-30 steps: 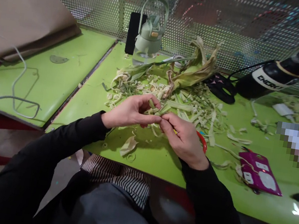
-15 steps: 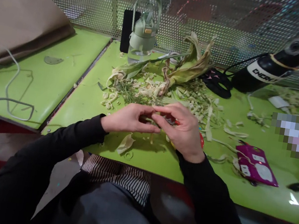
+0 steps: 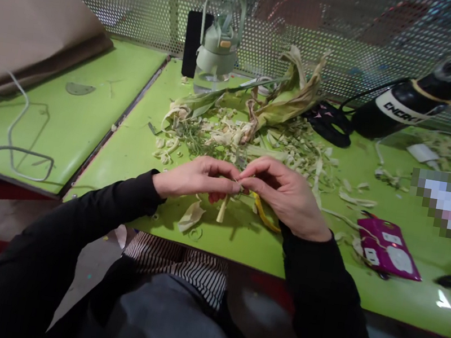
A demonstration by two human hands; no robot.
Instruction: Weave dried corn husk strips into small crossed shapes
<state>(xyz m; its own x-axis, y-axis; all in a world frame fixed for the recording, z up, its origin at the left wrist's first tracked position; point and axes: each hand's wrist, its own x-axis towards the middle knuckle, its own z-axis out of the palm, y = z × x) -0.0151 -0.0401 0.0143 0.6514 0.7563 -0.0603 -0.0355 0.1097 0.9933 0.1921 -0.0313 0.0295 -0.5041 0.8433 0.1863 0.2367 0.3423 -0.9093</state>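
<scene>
2 hands, 1 skinny bit of plant

Both of my hands are up over the near part of the green table, fingertips touching. My left hand has thumb and index closed on a pale strip that hangs down below them. My right hand is pinching a greenish sliver right at those same tips; too small to tell if it's part of the strip. Some yellow curved thing sits under my right palm, mostly hidden. 1 loose husk piece lies just left of the strip, and the big mess of scraps is right behind my hands, with a dried husk on top
</scene>
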